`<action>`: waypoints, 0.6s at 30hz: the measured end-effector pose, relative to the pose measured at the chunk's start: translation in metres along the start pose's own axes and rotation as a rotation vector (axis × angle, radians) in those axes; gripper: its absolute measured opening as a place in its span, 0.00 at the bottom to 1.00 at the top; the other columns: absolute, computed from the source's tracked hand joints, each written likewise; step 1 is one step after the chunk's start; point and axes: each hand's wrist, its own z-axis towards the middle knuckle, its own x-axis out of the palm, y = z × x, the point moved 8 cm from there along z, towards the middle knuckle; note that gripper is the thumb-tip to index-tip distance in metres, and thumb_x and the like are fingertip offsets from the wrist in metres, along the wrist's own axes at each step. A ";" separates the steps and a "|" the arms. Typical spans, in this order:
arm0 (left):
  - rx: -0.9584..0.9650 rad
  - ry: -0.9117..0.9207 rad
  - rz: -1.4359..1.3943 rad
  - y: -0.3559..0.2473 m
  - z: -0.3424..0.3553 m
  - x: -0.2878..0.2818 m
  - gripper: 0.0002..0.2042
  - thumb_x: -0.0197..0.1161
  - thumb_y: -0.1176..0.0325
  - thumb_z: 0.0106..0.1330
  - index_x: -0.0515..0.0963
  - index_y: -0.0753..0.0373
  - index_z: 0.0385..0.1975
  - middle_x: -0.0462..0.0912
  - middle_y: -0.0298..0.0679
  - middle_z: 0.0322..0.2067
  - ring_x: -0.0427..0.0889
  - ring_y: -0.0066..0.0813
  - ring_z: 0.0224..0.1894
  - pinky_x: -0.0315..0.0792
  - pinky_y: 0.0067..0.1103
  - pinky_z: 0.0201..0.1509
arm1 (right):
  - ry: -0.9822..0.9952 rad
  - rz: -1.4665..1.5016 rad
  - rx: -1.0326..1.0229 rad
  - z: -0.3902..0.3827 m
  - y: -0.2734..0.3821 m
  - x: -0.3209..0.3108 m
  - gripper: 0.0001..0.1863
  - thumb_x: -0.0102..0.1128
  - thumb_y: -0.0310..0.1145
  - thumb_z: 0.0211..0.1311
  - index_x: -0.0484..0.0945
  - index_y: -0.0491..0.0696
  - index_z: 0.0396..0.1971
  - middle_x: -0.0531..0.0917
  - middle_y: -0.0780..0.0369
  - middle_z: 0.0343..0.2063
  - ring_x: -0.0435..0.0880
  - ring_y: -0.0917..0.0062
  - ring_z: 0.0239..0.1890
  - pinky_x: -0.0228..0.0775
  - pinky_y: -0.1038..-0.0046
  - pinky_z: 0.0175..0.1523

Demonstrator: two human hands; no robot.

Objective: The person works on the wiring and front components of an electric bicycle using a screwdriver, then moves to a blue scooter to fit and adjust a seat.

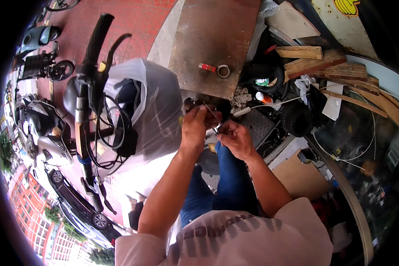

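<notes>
My left hand (193, 129) has its fingers closed round a thin metal rod (210, 111), which slants down to a small silver piece (217, 128). My right hand (237, 141) pinches that silver piece, close beside my left hand. Exactly what the piece is, I cannot make out. Above my hands, a worn brown board (195, 44) bears a red and white packet (207, 67) and a metal ring (223, 71).
Handlebars (81, 106) with cables stand at left beside a plastic-wrapped bundle (155, 106). At right are wooden planks (314, 66), a black tyre (297, 119), white cable and clutter. Parked scooters (44, 119), a dark car (77, 206) and another person's legs (135, 213) appear leftward.
</notes>
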 end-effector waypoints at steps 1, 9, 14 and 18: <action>-0.023 0.006 -0.066 0.002 0.005 0.004 0.18 0.53 0.59 0.79 0.77 0.67 0.55 0.87 0.42 0.42 0.86 0.32 0.42 0.78 0.24 0.44 | -0.033 0.072 0.006 0.000 -0.001 -0.001 0.03 0.66 0.26 0.61 0.80 0.44 0.31 0.81 0.69 0.24 0.74 0.89 0.26 0.67 0.81 0.32; -0.215 -0.021 -0.228 0.067 0.007 -0.014 0.16 0.53 0.56 0.78 0.80 0.64 0.43 0.83 0.40 0.35 0.82 0.33 0.37 0.77 0.28 0.41 | -0.212 -0.226 0.030 0.002 0.003 0.014 0.07 0.71 0.28 0.61 0.82 0.42 0.30 0.83 0.63 0.26 0.81 0.83 0.27 0.73 0.76 0.34; -0.237 -0.113 -0.348 0.065 0.025 -0.035 0.18 0.56 0.51 0.76 0.73 0.56 0.27 0.74 0.34 0.23 0.73 0.27 0.23 0.65 0.23 0.28 | -0.219 -0.375 -0.119 0.032 0.037 0.015 0.11 0.73 0.34 0.60 0.84 0.42 0.32 0.85 0.57 0.24 0.85 0.71 0.27 0.76 0.69 0.35; -0.222 -0.113 -0.060 0.060 0.009 -0.048 0.25 0.56 0.49 0.75 0.64 0.53 0.15 0.62 0.28 0.11 0.58 0.23 0.11 0.53 0.23 0.18 | -0.496 -0.868 -0.314 0.130 0.024 -0.043 0.14 0.71 0.34 0.58 0.80 0.43 0.40 0.84 0.52 0.36 0.86 0.54 0.40 0.78 0.56 0.46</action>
